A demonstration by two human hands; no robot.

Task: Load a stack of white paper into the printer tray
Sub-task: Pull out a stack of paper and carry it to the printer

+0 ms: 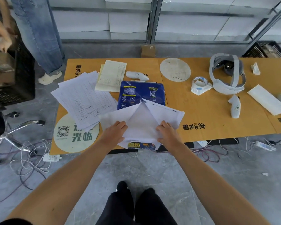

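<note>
A blue paper ream package (137, 93) lies on the yellow-brown table (206, 111), with its near end torn open. The white wrapper flaps (165, 112) spread left and right, and a white paper stack (140, 122) shows between them. My left hand (115, 129) grips the left flap near the table's front edge. My right hand (166, 131) grips the right flap. Both hands rest on the package. No printer or tray is in view.
Printed forms (83, 99) and a yellowish pad (111, 76) lie left of the package. A headset (225, 73), controllers (234, 107), a tape roll (199, 82) and round mats (175, 69) sit on the table. Cables (31, 161) cover the floor. A person stands far left by black crates (11, 82).
</note>
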